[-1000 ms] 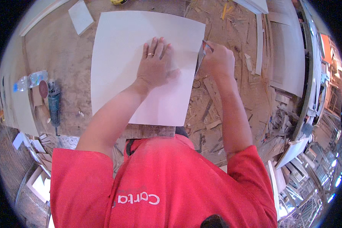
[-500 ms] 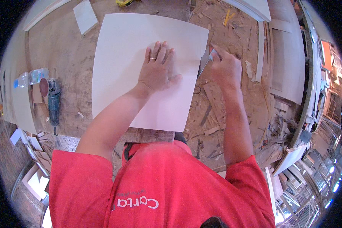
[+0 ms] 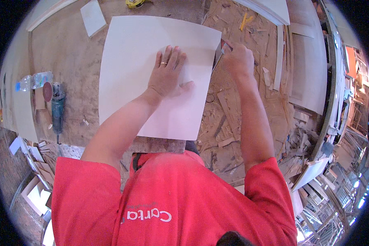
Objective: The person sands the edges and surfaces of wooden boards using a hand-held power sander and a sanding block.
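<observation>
A large white board (image 3: 127,61) lies flat on the wooden workbench (image 3: 80,115) in front of me. My left hand (image 3: 168,74) rests on it palm down, fingers stretched out, with a ring on one finger. Beside the board's right edge, my right hand (image 3: 238,59) is closed around a bladed hand tool (image 3: 218,60). Its blade runs down along that edge and seems to touch it. Fingers cover most of the handle, and I cannot make out the exact kind of tool.
On the left of the bench lie an angle grinder (image 3: 58,108) and clear plastic bottles (image 3: 33,82). A small white panel (image 3: 93,18) and a yellow tape measure (image 3: 134,3) are at the far side. Wood scraps (image 3: 229,115) litter the floor to the right, near long white strips (image 3: 279,57).
My right hand has moved slightly away from me and to the left along the board's edge, with the tool in it. My left hand stays pressed on the board.
</observation>
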Tool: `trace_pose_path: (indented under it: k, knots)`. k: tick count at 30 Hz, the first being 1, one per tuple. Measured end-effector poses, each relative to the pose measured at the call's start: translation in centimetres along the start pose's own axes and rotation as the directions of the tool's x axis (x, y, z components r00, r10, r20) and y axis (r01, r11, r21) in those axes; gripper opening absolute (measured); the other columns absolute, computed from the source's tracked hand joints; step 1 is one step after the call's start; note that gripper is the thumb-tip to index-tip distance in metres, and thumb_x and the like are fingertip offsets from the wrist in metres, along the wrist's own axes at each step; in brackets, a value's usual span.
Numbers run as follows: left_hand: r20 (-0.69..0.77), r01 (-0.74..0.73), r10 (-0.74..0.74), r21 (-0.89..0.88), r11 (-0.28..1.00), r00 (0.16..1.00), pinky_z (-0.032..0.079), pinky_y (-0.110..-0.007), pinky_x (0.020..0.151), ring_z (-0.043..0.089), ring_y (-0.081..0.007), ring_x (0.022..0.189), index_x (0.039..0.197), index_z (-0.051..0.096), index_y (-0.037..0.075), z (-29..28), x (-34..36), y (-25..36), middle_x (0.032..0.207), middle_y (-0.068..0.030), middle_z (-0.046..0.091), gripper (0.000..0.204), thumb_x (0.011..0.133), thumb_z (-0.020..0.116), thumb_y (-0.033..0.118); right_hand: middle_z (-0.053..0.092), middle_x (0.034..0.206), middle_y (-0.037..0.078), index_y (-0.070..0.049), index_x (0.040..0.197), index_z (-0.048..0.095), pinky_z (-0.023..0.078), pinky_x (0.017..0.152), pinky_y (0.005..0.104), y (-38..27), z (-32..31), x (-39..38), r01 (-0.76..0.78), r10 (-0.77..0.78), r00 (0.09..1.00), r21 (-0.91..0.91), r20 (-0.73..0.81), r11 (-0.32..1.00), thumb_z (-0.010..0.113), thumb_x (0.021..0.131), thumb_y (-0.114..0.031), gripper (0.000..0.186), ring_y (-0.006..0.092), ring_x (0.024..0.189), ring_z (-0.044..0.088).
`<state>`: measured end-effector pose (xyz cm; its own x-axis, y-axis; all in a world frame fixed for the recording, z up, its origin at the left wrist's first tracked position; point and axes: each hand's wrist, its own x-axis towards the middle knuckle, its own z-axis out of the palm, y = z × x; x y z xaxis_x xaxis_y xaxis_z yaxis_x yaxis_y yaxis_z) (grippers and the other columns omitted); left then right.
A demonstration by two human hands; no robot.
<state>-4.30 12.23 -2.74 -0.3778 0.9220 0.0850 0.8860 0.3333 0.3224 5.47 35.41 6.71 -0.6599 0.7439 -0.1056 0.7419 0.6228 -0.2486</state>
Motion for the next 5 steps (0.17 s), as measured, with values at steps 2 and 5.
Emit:
trace_pose_path:
  k: [2, 5]
  knots:
    - [0.008, 0.003, -0.003, 0.000, 1.000, 1.000, 0.015, -0.065, 0.127, 0.015, -0.0468, 0.161, 0.160, 0.039, 0.001, -0.3, -0.1, 0.1, 0.169, -0.0275, 0.028, 0.103, 0.087, 0.066, 0.068, 0.075, 0.105, 0.025, -0.012, 0.118, 0.080, 0.056, 0.092, 0.0513, 1.1, -0.6, -0.6, 0.006, -0.004, 0.998, 0.033, -0.066, 0.999, 0.068, 0.097, -0.035, 0.033, 0.0450, 0.103, 0.072]
    - [0.055, 0.010, -0.012, 0.039, 0.999, 0.998, 0.011, -0.065, 0.128, 0.014, -0.0464, 0.161, 0.163, 0.036, 0.004, -0.8, 0.4, 0.2, 0.172, -0.0250, 0.022, 0.104, 0.087, 0.065, 0.070, 0.075, 0.106, 0.027, -0.009, 0.120, 0.079, 0.056, 0.095, 0.0465, 0.0, 0.1, 1.7, -0.062, 0.063, 0.998, -0.064, 0.006, 0.996, 0.071, 0.096, -0.042, 0.042, 0.0394, 0.106, 0.074]
